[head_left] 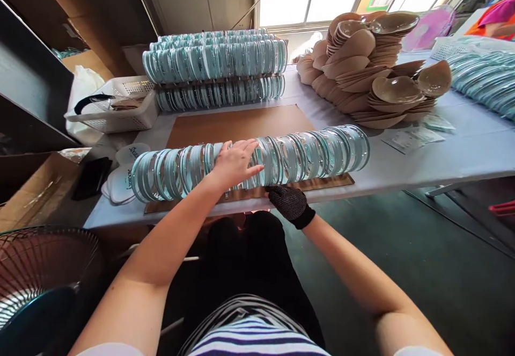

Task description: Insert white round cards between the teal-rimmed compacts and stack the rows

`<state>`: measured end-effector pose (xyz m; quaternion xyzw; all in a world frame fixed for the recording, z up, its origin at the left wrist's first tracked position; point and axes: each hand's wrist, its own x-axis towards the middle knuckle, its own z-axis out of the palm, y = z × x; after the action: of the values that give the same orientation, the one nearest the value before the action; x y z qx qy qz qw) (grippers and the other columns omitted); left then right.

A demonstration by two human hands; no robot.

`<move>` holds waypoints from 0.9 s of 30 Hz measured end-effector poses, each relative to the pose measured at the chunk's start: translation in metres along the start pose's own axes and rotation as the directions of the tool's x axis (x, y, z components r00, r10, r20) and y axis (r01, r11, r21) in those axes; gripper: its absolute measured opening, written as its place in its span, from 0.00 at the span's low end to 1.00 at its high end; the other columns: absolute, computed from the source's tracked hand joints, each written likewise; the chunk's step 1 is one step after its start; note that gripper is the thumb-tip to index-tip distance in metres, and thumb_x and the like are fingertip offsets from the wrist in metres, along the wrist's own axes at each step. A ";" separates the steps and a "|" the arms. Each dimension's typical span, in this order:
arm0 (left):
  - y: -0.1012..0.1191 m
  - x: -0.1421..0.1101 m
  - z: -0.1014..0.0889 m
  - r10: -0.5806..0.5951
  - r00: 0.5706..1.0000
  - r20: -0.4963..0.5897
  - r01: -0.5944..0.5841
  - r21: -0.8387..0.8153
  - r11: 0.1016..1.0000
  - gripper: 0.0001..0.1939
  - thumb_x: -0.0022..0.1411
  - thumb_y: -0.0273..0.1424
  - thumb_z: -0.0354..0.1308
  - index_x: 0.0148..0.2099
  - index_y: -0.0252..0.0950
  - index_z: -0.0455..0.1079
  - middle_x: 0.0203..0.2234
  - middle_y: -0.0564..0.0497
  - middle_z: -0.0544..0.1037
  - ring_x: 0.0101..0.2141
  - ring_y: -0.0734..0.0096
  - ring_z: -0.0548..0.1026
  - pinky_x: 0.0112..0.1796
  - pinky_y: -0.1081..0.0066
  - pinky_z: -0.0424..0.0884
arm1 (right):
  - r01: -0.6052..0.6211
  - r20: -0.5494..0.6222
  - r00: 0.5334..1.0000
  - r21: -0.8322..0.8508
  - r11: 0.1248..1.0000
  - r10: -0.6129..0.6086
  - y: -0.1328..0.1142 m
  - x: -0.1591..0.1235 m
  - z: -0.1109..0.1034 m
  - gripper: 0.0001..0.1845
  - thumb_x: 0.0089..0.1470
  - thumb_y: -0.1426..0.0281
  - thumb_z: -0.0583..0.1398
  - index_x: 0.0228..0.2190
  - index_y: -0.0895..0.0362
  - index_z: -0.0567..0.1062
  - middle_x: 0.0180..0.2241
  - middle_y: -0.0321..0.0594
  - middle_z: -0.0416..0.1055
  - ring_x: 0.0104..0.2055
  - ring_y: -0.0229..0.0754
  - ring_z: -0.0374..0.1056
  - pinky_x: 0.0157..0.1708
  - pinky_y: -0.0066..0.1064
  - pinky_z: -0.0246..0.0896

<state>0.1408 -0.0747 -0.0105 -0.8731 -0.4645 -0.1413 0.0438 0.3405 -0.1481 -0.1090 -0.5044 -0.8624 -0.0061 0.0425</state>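
Observation:
A long row of pale blue-green rimmed, clear-looking round pieces, standing on edge and packed side by side, lies across a brown cardboard sheet. My bare left hand rests on top of the row near its middle, fingers stretched out and thumb apart. My right hand, in a black dotted glove, is at the sheet's front edge just below the row. Its fingers are closed at that edge, and their tips are partly hidden there.
Similar rows are stacked at the back. Brown cup-shaped pads are heaped right of them. A white basket, phone and white printed cards are on the left. A fan stands lower left; more blue-green pieces lie far right.

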 end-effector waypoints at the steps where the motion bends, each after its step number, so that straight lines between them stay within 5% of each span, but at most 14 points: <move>1: -0.001 0.000 -0.002 0.003 1.000 0.016 -0.003 -0.001 1.000 0.32 0.64 0.46 0.53 0.66 0.40 0.57 0.64 0.46 0.63 0.63 0.57 0.61 0.63 0.50 0.51 | 0.011 -0.013 1.000 0.017 1.000 -0.011 0.001 -0.005 0.002 0.20 0.63 0.68 0.50 0.49 0.50 0.78 0.49 0.46 0.76 0.47 0.50 0.72 0.42 0.38 0.65; 4: 0.003 0.007 -0.008 0.019 0.998 0.059 -0.019 0.005 1.000 0.33 0.66 0.47 0.51 0.67 0.38 0.56 0.66 0.44 0.60 0.66 0.55 0.55 0.64 0.46 0.49 | -0.034 -0.159 0.986 0.084 0.996 0.047 0.022 -0.005 -0.028 0.19 0.63 0.67 0.51 0.49 0.50 0.78 0.45 0.42 0.77 0.45 0.46 0.73 0.45 0.34 0.64; 7: 0.019 0.021 -0.008 0.052 0.998 0.041 -0.052 0.003 0.999 0.35 0.66 0.48 0.50 0.69 0.36 0.54 0.68 0.42 0.55 0.68 0.54 0.50 0.64 0.45 0.48 | -0.261 -0.345 0.896 0.101 0.960 0.280 0.062 0.029 -0.090 0.20 0.64 0.66 0.49 0.50 0.53 0.77 0.46 0.44 0.77 0.48 0.45 0.72 0.46 0.32 0.63; 9: 0.031 0.031 -0.003 0.073 0.996 0.048 -0.073 0.001 0.997 0.37 0.65 0.49 0.50 0.69 0.35 0.53 0.68 0.43 0.55 0.67 0.55 0.52 0.64 0.46 0.50 | -0.288 -0.216 0.934 0.022 0.957 0.286 0.086 0.070 -0.124 0.20 0.62 0.66 0.52 0.51 0.54 0.76 0.47 0.45 0.76 0.48 0.46 0.72 0.46 0.32 0.63; 11: 0.041 0.037 0.005 0.077 0.995 0.060 -0.078 0.013 0.997 0.37 0.64 0.50 0.51 0.69 0.37 0.53 0.67 0.44 0.58 0.66 0.56 0.56 0.63 0.47 0.52 | -0.229 0.067 0.970 -0.053 0.972 0.233 0.103 0.115 -0.142 0.21 0.56 0.67 0.58 0.51 0.54 0.76 0.48 0.44 0.76 0.47 0.46 0.72 0.45 0.32 0.63; 14: 0.045 0.039 0.014 0.076 0.996 0.039 -0.077 0.034 0.996 0.37 0.62 0.52 0.53 0.67 0.38 0.55 0.65 0.44 0.61 0.64 0.56 0.59 0.63 0.48 0.54 | -0.074 0.384 0.920 -0.043 0.996 0.085 0.112 0.167 -0.146 0.27 0.48 0.72 0.63 0.52 0.55 0.75 0.47 0.42 0.76 0.44 0.43 0.72 0.41 0.29 0.62; 18: 0.042 0.038 0.016 0.081 0.996 0.025 -0.081 0.038 0.996 0.38 0.62 0.51 0.54 0.67 0.37 0.56 0.65 0.44 0.62 0.64 0.56 0.59 0.63 0.48 0.53 | 0.029 0.560 0.828 -0.005 1.000 -0.021 0.106 0.187 -0.142 0.26 0.43 0.77 0.61 0.48 0.61 0.77 0.39 0.42 0.78 0.35 0.40 0.71 0.35 0.29 0.62; 23: 0.042 0.039 0.016 0.069 0.998 0.005 -0.069 0.019 0.997 0.35 0.62 0.51 0.53 0.66 0.38 0.58 0.63 0.44 0.66 0.62 0.57 0.62 0.62 0.50 0.54 | 0.084 0.375 0.927 -0.129 0.988 -0.030 0.102 0.171 -0.148 0.16 0.46 0.71 0.62 0.39 0.59 0.81 0.37 0.43 0.78 0.37 0.43 0.71 0.35 0.31 0.59; 27: 0.044 0.038 0.016 0.046 0.999 0.005 -0.046 0.008 0.999 0.34 0.64 0.50 0.52 0.66 0.37 0.57 0.63 0.45 0.65 0.63 0.59 0.62 0.63 0.51 0.53 | 0.114 0.081 0.990 0.013 0.993 -0.114 0.109 0.123 -0.142 0.14 0.47 0.73 0.60 0.37 0.58 0.80 0.34 0.40 0.78 0.36 0.41 0.72 0.35 0.28 0.58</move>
<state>0.2004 -0.0659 -0.0121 -0.8838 -0.4448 -0.1364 0.0497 0.3846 0.0052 0.0383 -0.4540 -0.8908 0.0155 0.0090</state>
